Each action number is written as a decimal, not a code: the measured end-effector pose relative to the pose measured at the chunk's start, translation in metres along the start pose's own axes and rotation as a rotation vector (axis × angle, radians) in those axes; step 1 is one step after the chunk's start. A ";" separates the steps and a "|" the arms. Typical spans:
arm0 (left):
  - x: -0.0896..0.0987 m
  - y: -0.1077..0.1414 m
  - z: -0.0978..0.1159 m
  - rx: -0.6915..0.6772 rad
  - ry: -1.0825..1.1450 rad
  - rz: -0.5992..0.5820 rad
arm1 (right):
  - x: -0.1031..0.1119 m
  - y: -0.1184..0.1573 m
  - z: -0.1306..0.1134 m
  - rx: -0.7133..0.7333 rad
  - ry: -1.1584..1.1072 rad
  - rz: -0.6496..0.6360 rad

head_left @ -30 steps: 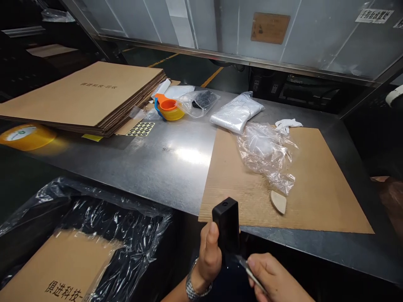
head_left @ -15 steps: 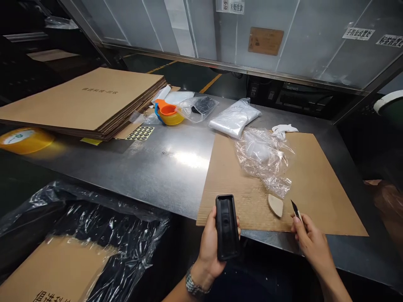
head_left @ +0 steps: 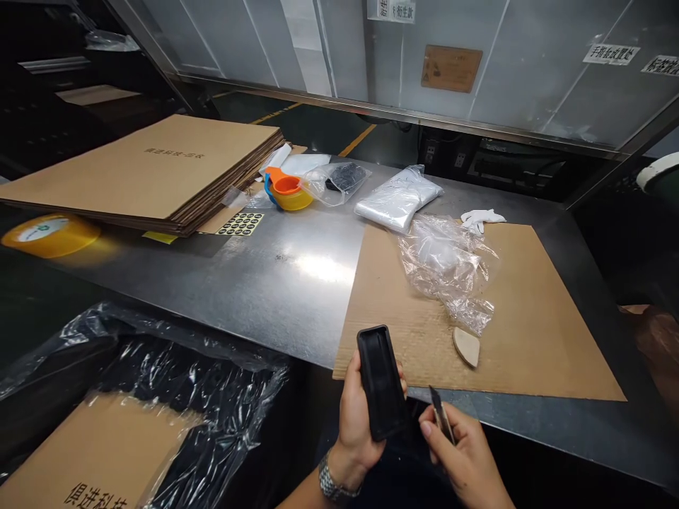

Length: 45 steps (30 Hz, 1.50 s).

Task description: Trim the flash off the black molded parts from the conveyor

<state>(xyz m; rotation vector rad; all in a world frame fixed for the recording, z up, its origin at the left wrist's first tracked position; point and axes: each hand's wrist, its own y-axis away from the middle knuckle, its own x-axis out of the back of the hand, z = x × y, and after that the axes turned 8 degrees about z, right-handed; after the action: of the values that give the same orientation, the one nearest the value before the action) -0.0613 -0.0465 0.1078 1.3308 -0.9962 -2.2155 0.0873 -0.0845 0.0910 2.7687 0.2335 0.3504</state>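
My left hand [head_left: 356, 417] is wrapped round a black rectangular plastic part [head_left: 380, 382], a long shallow tray shape with its hollow side facing me. Its fingers reach behind the part and show at the right edge. Close by on the right, my right hand [head_left: 456, 445] pinches a craft knife [head_left: 441, 416] with its dark blade pointing up and to the left. Blade and black part are apart. On the cardboard sheet [head_left: 541, 318] beyond my hands lies a beige quarter-round pad [head_left: 467, 347], below a crumpled clear plastic bag [head_left: 443, 258].
Stacked cardboard [head_left: 159, 170] covers the table's left side, with a tape roll [head_left: 50, 235] beside it. An orange tape holder [head_left: 289, 189], bagged black parts [head_left: 339, 180], a white package [head_left: 397, 200] and a white glove [head_left: 482, 219] sit farther back. A plastic-lined box [head_left: 185, 353] stands lower left.
My right hand has moved left with the craft knife, off the cardboard's edge and towards the black part. The black part has tilted slightly, its top leaning left.
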 end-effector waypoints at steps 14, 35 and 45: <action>0.007 0.001 -0.021 0.316 -0.244 0.017 | -0.004 -0.006 -0.034 0.699 0.645 0.026; 0.015 0.017 -0.033 0.420 -0.423 -0.042 | 0.031 -0.041 -0.041 0.438 0.468 0.079; 0.014 0.008 -0.021 0.095 -0.310 0.094 | 0.016 -0.007 -0.017 0.071 0.333 0.022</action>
<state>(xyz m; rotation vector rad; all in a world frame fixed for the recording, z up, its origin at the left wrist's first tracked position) -0.0502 -0.0686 0.0994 0.9706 -1.2583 -2.3730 0.0974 -0.0694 0.1071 2.7696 0.3005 0.8248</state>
